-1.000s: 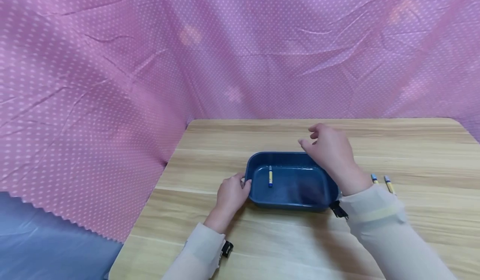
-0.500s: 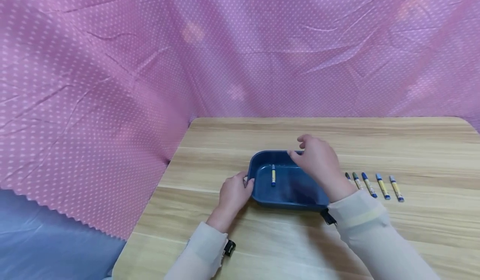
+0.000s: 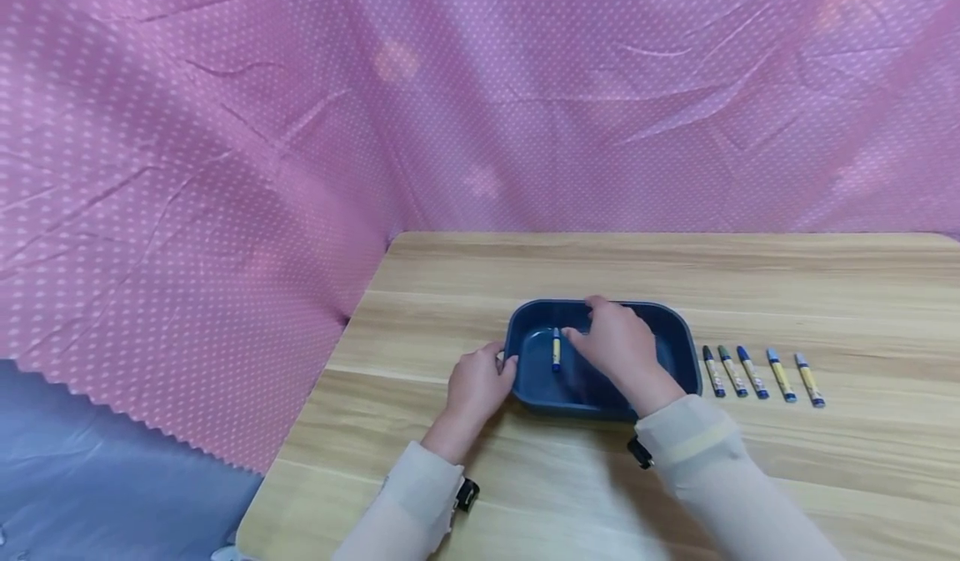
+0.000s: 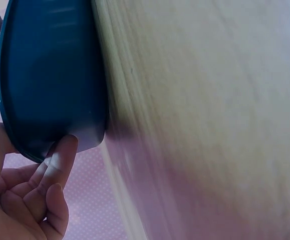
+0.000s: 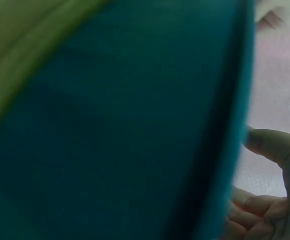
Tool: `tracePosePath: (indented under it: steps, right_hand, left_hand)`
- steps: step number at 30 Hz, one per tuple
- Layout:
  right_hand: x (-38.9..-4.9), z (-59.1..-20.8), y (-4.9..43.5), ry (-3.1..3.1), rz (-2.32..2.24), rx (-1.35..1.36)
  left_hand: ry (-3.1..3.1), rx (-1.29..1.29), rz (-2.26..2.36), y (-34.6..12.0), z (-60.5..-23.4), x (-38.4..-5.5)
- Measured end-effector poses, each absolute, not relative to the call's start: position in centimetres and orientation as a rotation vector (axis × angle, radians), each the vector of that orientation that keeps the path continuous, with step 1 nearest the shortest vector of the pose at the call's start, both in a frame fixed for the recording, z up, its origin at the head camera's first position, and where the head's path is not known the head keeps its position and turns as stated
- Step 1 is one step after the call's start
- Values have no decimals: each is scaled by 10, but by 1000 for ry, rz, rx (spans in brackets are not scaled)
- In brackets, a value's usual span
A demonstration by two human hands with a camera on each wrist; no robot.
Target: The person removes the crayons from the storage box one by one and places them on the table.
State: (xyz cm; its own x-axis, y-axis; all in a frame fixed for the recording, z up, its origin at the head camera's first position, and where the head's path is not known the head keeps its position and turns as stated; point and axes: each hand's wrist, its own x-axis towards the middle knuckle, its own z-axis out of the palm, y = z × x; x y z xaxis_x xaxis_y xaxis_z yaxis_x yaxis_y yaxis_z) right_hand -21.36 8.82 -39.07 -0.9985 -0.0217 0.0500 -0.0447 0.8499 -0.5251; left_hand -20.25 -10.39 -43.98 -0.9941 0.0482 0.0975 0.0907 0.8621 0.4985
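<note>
A dark blue rectangular tub (image 3: 558,409) stands on the wooden table. My left hand (image 3: 476,384) pinches its left end, thumb over the rim and fingers against the outer wall; the left wrist view shows a finger (image 4: 62,157) on that wall. Inside the tub, toward its left, lies one crayon (image 3: 557,351) with a yellow wrapper and blue ends. Over the middle of the tub is my right hand (image 3: 621,346), thumb and forefinger spread, the thumb just right of the crayon. The right wrist view is mostly filled by the tub's side (image 5: 134,125), which hides part of that hand.
To the right of the tub several crayons (image 3: 750,373) lie side by side in a row on the table (image 3: 862,478). A pink dotted cloth (image 3: 525,111) hangs behind and to the left of the table. Each wrist bears a black device (image 3: 467,494).
My right hand has moved left and down from the tub's right back corner to above its middle, uncovering the crayon row. The left hand keeps its grip; the head view has shifted slightly.
</note>
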Motion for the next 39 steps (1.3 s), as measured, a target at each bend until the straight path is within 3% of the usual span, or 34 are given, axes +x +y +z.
tracePosePath:
  steps: [39]
  right_hand:
    - [-230,-436,50,-3228,826,-93]
  left_hand:
    - [-2993,-113,-818,-105,-439,-204]
